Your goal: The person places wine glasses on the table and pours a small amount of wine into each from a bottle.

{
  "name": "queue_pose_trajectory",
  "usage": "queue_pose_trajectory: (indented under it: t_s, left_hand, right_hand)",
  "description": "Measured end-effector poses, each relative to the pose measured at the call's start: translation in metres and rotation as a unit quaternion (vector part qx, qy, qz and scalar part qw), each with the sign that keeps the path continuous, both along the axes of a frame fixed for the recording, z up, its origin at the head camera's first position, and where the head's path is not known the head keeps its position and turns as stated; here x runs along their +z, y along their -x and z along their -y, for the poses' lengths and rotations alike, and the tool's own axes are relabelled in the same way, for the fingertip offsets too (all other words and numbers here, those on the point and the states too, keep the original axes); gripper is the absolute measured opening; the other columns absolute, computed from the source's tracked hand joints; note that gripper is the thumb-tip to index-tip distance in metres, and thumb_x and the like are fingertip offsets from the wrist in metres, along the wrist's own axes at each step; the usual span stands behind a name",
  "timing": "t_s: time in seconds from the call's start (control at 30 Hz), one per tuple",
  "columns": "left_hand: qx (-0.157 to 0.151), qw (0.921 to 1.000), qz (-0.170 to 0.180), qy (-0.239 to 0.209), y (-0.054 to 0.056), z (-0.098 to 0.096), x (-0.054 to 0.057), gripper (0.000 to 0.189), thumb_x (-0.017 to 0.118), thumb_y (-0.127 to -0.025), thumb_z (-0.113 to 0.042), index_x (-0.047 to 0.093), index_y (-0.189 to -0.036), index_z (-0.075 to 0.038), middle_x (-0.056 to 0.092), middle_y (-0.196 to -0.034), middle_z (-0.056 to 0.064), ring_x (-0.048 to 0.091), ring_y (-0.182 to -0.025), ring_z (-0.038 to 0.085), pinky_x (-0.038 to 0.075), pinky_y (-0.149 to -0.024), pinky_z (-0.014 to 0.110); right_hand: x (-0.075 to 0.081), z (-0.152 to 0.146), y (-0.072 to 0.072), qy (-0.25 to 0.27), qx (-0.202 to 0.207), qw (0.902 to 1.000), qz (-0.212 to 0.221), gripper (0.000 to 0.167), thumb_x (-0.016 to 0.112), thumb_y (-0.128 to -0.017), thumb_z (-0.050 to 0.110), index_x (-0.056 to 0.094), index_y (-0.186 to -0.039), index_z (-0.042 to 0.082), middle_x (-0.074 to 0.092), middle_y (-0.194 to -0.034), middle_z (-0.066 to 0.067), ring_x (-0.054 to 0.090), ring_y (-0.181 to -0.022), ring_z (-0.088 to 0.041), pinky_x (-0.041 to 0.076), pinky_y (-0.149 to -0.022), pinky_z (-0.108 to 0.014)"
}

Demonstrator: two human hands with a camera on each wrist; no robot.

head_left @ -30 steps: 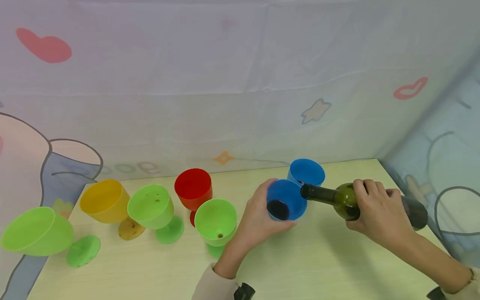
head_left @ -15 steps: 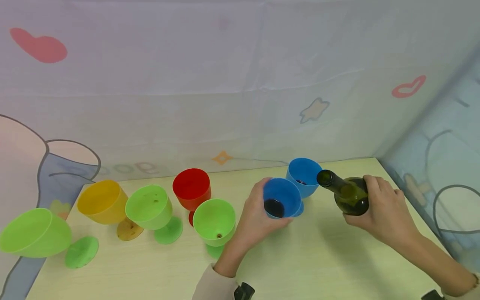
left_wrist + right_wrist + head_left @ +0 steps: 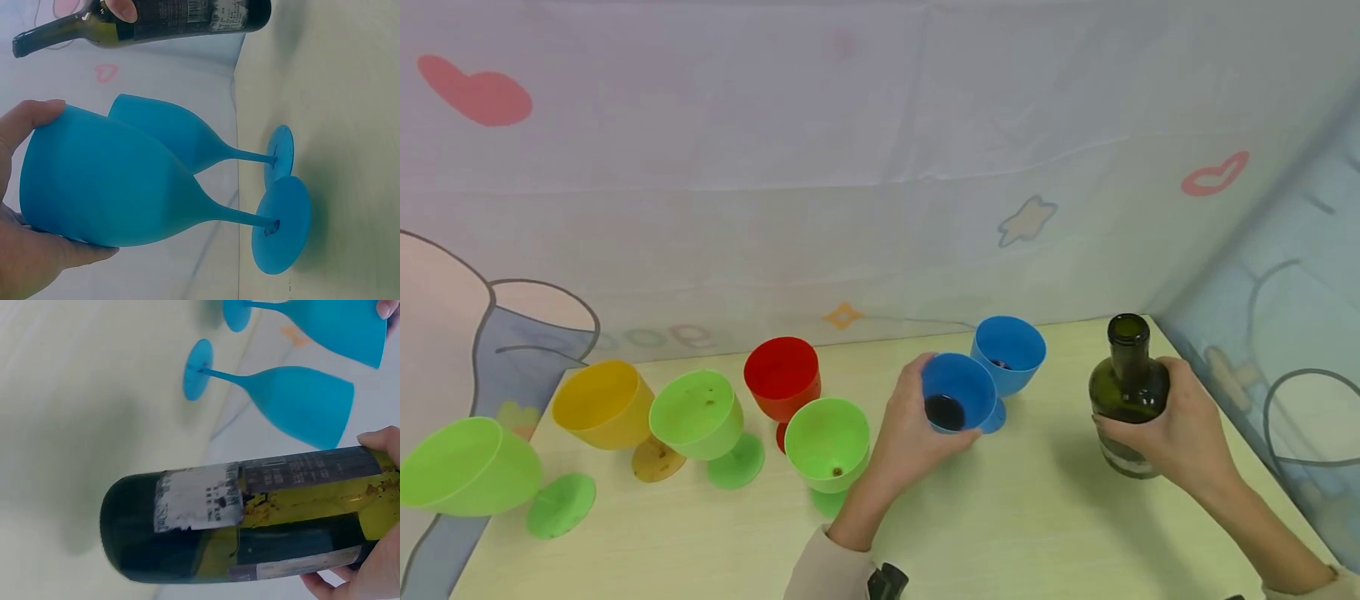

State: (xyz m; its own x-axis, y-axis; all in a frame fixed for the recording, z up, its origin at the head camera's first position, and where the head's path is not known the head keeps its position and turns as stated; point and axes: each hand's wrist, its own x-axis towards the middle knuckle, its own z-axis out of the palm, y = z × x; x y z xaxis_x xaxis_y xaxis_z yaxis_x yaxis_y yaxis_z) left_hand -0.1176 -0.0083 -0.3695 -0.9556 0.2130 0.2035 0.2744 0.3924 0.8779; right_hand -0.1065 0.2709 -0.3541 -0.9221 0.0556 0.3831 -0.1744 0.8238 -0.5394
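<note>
My left hand (image 3: 910,425) grips the bowl of a blue plastic goblet (image 3: 966,379), thumb and fingers spread round its sides. Dark liquid pools in the bottom of this goblet, and its foot (image 3: 281,225) is down at the tabletop. Right behind it stands a second blue goblet (image 3: 1009,346), which has a little dark liquid too. On the right, my right hand (image 3: 1191,433) wraps round a green glass wine bottle (image 3: 1129,375), held upright with its uncorked mouth up. Worn white and dark labels show on the bottle (image 3: 206,500) in the right wrist view.
Left of my hands stand a red goblet (image 3: 782,375), a yellow one (image 3: 606,404) and several light green goblets (image 3: 827,437). The pale wooden table (image 3: 1015,533) meets a printed cloth backdrop (image 3: 850,167) at the back and right.
My right hand has turned the bottle from lying level, its mouth by the front blue goblet, to upright, away to the right. My left hand keeps its grip on the goblet.
</note>
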Motion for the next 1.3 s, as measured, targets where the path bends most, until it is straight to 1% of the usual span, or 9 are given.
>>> queue_pose_trajectory:
  t_s: [0.13,0.23,0.3,0.37,0.53,0.67,0.83,1.03,1.3]
  left_hand:
    - [0.004,1.0,-0.003,-0.004,0.001,0.0,0.0,0.086,0.078,-0.07,-0.019,0.027,-0.137,-0.001,0.038,-0.133,0.016,0.038,-0.12,0.034,0.043,-0.088,0.049]
    - [0.005,1.0,-0.005,-0.007,0.002,-0.001,-0.001,0.086,0.078,-0.07,-0.019,0.026,-0.137,-0.001,0.038,-0.133,0.016,0.038,-0.12,0.034,0.043,-0.088,0.05]
    - [0.007,0.9999,-0.005,-0.007,0.003,-0.001,-0.003,0.085,0.077,-0.071,-0.019,0.026,-0.137,-0.001,0.038,-0.133,0.016,0.038,-0.12,0.034,0.043,-0.089,0.05]
    - [0.01,0.9999,-0.004,-0.008,0.004,-0.002,-0.004,0.085,0.077,-0.071,-0.019,0.026,-0.137,-0.001,0.038,-0.133,0.016,0.038,-0.12,0.034,0.043,-0.088,0.05]
    - [0.022,0.9997,-0.003,-0.009,0.006,-0.003,-0.007,0.085,0.077,-0.071,-0.02,0.027,-0.136,-0.002,0.038,-0.133,0.016,0.038,-0.121,0.035,0.043,-0.088,0.05]
    - [0.031,0.9994,-0.003,-0.012,0.008,-0.005,-0.009,0.084,0.077,-0.072,-0.02,0.027,-0.136,-0.001,0.038,-0.133,0.017,0.038,-0.121,0.036,0.043,-0.088,0.05]
    - [0.038,0.999,-0.002,-0.024,0.012,-0.006,-0.011,0.084,0.077,-0.072,-0.02,0.026,-0.136,0.0,0.038,-0.132,0.018,0.038,-0.121,0.036,0.043,-0.089,0.05]
    - [0.049,0.9982,-0.003,-0.035,0.016,-0.008,-0.013,0.083,0.076,-0.072,-0.018,0.025,-0.136,0.001,0.037,-0.133,0.018,0.037,-0.121,0.036,0.042,-0.089,0.051]
    - [0.068,0.9957,0.01,-0.061,0.023,-0.01,-0.018,0.083,0.075,-0.073,-0.017,0.024,-0.136,0.001,0.035,-0.133,0.018,0.035,-0.122,0.036,0.041,-0.09,0.052]
  right_hand:
    - [-0.006,-0.006,-0.001,0.02,-0.017,0.9994,0.024,0.08,0.083,-0.06,0.015,0.035,-0.118,-0.013,0.048,-0.1,-0.029,0.049,-0.086,-0.043,0.039,-0.067,-0.054]
    - [-0.009,-0.009,-0.001,0.029,-0.028,0.9983,0.043,0.081,0.082,-0.063,0.019,0.033,-0.119,-0.013,0.048,-0.1,-0.03,0.049,-0.086,-0.043,0.04,-0.066,-0.05]
    - [-0.01,-0.011,-0.001,0.034,-0.034,0.9977,0.048,0.08,0.082,-0.064,0.02,0.033,-0.119,-0.012,0.049,-0.1,-0.03,0.05,-0.086,-0.043,0.04,-0.065,-0.047]
    - [-0.012,-0.013,0.0,0.04,-0.038,0.9972,0.052,0.08,0.081,-0.065,0.021,0.032,-0.119,-0.012,0.049,-0.1,-0.03,0.05,-0.086,-0.044,0.04,-0.065,-0.047]
    - [-0.014,-0.016,0.001,0.053,-0.049,0.9956,0.06,0.084,0.08,-0.066,0.023,0.029,-0.123,-0.012,0.047,-0.104,-0.033,0.05,-0.088,-0.048,0.04,-0.067,-0.054]
    - [-0.015,-0.021,0.001,0.059,-0.058,0.9937,0.076,0.087,0.079,-0.069,0.026,0.026,-0.128,-0.011,0.046,-0.107,-0.034,0.049,-0.09,-0.049,0.039,-0.068,-0.055]
    - [-0.014,-0.029,0.0,0.072,-0.06,0.9902,0.104,0.088,0.076,-0.072,0.029,0.023,-0.131,-0.01,0.044,-0.11,-0.036,0.048,-0.092,-0.05,0.04,-0.067,-0.055]
    - [-0.015,-0.035,-0.001,0.076,-0.064,0.989,0.109,0.087,0.076,-0.072,0.03,0.025,-0.131,-0.008,0.043,-0.112,-0.034,0.046,-0.095,-0.05,0.038,-0.07,-0.056]
    - [-0.016,-0.04,-0.002,0.078,-0.063,0.9887,0.111,0.083,0.075,-0.073,0.029,0.026,-0.129,-0.008,0.043,-0.112,-0.033,0.046,-0.094,-0.047,0.036,-0.069,-0.052]
